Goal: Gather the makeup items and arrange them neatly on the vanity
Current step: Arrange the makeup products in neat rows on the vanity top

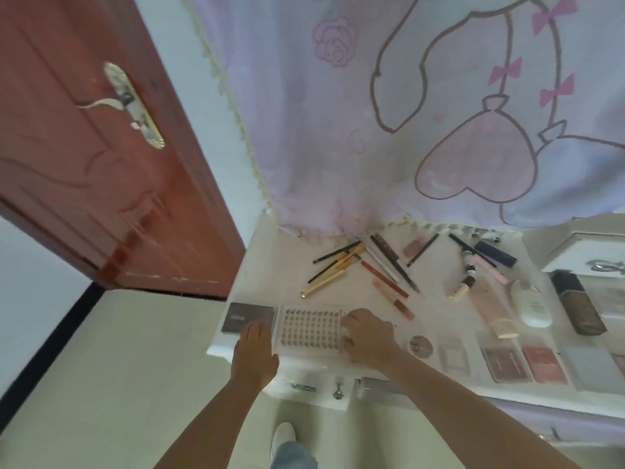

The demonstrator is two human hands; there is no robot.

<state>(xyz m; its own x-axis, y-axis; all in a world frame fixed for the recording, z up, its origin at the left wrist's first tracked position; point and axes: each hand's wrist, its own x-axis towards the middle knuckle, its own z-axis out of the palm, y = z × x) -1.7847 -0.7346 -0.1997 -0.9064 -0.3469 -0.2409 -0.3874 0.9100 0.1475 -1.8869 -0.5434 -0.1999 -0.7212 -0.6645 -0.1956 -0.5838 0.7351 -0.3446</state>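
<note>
Pale lilac cloth with pink heart and rose print (422,113) fills the upper right of the frame, hanging down to the back edge of the white tabletop (263,262). Red-brown wooden door (84,164) at upper left. Beige floor along the bottom. Clear flat plastic case with rows of small dark lash clusters (309,330) lies at the tabletop's front left, lower centre of the frame. Left hand (254,353) rests flat at its left edge, fingers pressed together, also touching the grey rectangular palette (245,317) just left of the case. Right hand (367,336) grips the case's right edge, fingers curled over it. Loose heap of yellow and black pencils (333,267) behind the case. Red slim pencil (384,278) just right of them. Dark brown rectangular bottle (578,308) at right. Pink square blush compacts (526,363) along the front edge, right. Small round compact (421,346) near the right hand.
</note>
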